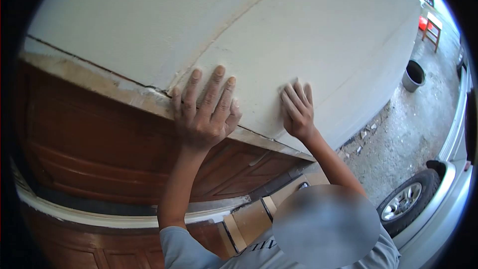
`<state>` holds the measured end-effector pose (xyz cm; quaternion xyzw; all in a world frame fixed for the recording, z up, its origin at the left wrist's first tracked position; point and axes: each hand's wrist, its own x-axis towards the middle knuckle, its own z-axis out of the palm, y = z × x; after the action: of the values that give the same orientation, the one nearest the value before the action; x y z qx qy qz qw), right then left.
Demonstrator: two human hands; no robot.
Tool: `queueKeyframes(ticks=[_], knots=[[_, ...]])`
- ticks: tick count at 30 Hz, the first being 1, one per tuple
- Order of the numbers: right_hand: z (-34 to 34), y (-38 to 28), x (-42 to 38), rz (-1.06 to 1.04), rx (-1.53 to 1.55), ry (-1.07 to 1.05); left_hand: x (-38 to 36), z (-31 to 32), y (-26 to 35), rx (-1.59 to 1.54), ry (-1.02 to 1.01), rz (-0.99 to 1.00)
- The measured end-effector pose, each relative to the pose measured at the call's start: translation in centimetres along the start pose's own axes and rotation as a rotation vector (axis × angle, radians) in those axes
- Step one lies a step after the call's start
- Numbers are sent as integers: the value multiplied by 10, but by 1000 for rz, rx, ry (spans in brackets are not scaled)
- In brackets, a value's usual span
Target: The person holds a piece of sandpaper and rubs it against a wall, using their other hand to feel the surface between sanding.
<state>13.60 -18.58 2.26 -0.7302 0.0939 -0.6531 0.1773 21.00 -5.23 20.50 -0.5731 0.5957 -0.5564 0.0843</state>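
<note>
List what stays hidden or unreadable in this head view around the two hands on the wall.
- Right hand: whether it holds sandpaper or anything at all; the fingers cover it.
- Left hand: the wall and trim edge beneath its palm are covered.
- Car: cut off by the frame edge; only a wheel shows.
- Bucket: contents too small to tell.

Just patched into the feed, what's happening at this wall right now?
A person presses both hands against a cream plastered wall. The left hand lies flat with fingers spread, across the seam where the wall meets a wooden door frame. The right hand rests on the plaster further along; whether it holds anything there cannot be told. Below is a brown panelled wooden door. A car wheel and a grey bucket stand on the concrete ground.
</note>
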Motion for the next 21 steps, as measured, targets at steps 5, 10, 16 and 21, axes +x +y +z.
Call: queueKeyframes(ticks=[5,10,16,21], knots=[[-7,-31,96,-82,87,30,-2,0,-1,-33,2,-18],[-8,-25,73,-123,115,-81,-2,-1,-1,-102,37,-20],[-9,-9,49,-187,50,-163,-4,-2,-2,-133,45,-39],[-9,-37,117,-202,154,-34,-5,-4,0,-129,19,-42]])
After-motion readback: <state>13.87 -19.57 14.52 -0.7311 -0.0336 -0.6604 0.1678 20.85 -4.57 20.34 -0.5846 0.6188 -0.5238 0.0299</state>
